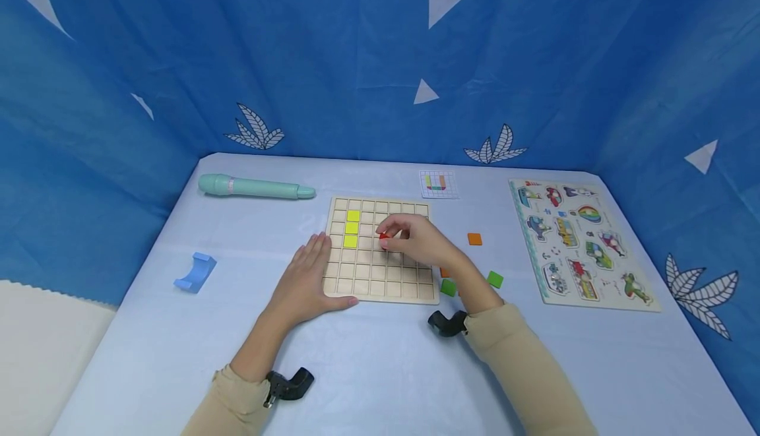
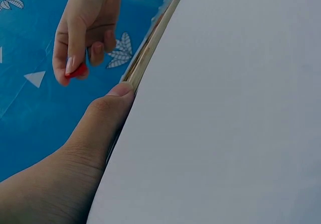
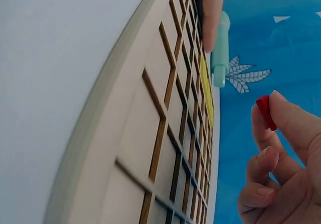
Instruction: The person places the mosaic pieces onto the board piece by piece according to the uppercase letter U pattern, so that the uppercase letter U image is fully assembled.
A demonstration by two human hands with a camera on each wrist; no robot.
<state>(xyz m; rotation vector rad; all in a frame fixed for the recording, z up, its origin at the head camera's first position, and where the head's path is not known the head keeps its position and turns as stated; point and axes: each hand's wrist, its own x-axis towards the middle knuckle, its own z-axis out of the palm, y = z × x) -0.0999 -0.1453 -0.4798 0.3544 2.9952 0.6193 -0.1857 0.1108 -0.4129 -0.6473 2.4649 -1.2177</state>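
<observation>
My right hand (image 1: 415,238) pinches a small red tile (image 3: 266,112) between thumb and fingertips, above a wooden grid board (image 1: 362,278). In the right wrist view the tile is clear of the board's surface. Three yellow tiles (image 1: 351,228) sit in a column of cells near the board's left side. At the left and front edges of that board rests my left hand (image 1: 305,284), fingers straight and thumb spread. The left wrist view shows its thumb (image 2: 108,108) touching the board's edge.
Green tiles (image 1: 495,280) and orange tiles (image 1: 475,239) lie right of the board, some partly behind my right forearm. A pattern card (image 1: 439,185) lies behind it. A picture puzzle board (image 1: 584,245) is at right; a teal microphone-shaped object (image 1: 255,187) and blue curved piece (image 1: 196,273) are at left.
</observation>
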